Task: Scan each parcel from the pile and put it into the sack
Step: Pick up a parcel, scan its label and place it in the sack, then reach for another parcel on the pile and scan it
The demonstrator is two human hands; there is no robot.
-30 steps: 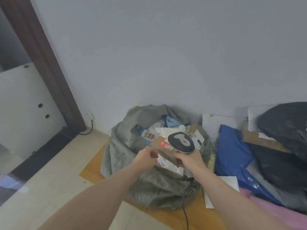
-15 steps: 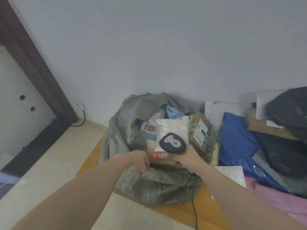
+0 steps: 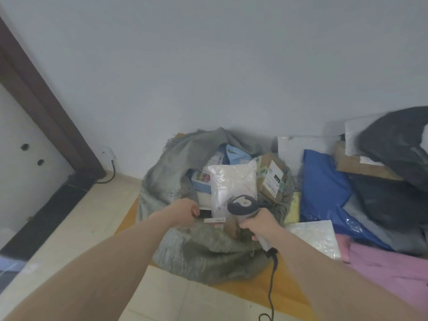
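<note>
1. The right hand (image 3: 260, 224) is closed round the grip of the scanner (image 3: 243, 206), whose dark, rounded head sits over the near edge of the sack's mouth; its cable (image 3: 271, 290) hangs from the grip's lower end down to the floor.
2. The left hand (image 3: 184, 213) is curled at the sack's near rim, its fingers closed beside a small black item (image 3: 205, 214); whether it grips that item or the sack cloth cannot be told.
3. Between the two hands lies a narrow white label (image 3: 215, 220), and just beyond it a white bag (image 3: 232, 184) rests on top of the sack's contents, partly under the scanner head.
4. The sack (image 3: 203, 253), grey-green woven cloth, stands open against the wall and is filled with parcels: a brown box (image 3: 271, 179) with a white label at right, a blue-and-white carton (image 3: 200, 183) at left, a pale blue packet (image 3: 236, 155) at the back.
5. The sack stands on an orange sheet (image 3: 250, 295) spread over the tiled floor.
6. To the right is the pile: a blue bag (image 3: 324, 191), black bags (image 3: 398, 149), a bubble mailer (image 3: 317, 237) and a pink bag (image 3: 389, 272), overlapping one another.
7. At left, a dark door frame (image 3: 46, 112) meets the wall.
</note>
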